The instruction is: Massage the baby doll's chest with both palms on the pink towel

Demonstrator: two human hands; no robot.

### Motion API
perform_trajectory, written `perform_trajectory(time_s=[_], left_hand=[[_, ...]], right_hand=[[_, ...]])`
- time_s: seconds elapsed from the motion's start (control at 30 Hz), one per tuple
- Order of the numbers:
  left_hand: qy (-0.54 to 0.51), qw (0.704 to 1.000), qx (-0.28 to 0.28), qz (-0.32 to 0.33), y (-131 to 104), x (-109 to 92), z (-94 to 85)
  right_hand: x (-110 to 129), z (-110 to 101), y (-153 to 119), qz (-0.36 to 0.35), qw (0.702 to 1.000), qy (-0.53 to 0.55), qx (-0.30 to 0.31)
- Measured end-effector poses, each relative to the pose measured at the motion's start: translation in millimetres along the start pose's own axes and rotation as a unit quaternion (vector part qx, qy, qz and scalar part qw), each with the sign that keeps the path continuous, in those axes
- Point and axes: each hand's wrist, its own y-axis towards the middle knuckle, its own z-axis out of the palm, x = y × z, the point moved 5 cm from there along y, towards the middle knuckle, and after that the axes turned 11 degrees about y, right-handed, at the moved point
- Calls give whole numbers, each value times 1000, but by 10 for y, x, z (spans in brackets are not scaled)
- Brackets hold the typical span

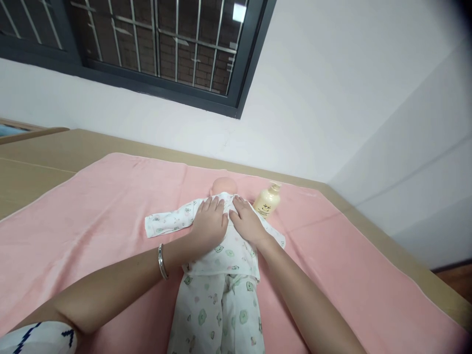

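Observation:
A baby doll lies on a pink cloth, its bald head at the far end. It wears a white patterned top with long sleeves and matching trousers. My left hand rests flat on the upper left of the top, fingers stretched toward the doll's neck. On the upper right of the top lies my right hand, also flat with its fingers extended. Both palms touch the fabric and grip nothing. The doll's face does not show. A silver bangle circles my left wrist.
Just beyond my right hand, a pale yellow pump bottle stands on the pink cloth. The cloth covers a wooden surface against a white wall. Above is a dark-framed window with metal bars.

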Motion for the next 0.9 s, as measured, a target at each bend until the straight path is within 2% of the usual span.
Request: perform_trajectory(time_s=[0.13, 0.23, 0.37, 0.47, 0.57, 0.67, 0.9], left_hand=[[1, 1000, 10, 23, -5, -32, -48], [-27, 998, 42, 24, 132, 69, -89], [-46, 996, 77, 11, 260, 186, -94], [-5, 999, 51, 1, 177, 130, -77], [26, 999, 15, 29, 29, -21, -74], [21, 998, 9, 55, -17, -88, -97], [-22, 997, 67, 15, 207, 129, -82]], right_hand=[[19, -7, -13, 4, 1000, -20, -1], [182, -29, -105, 5, 998, -55, -15], [403, -76, -226, -2, 997, -74, 1], [345, -102, -182, 2, 999, -49, 1], [135, -80, -56, 15, 1000, -13, -4], [17, -28, 5, 23, 1000, -17, -13], [343, 11, -218, 29, 997, -70, -15]])
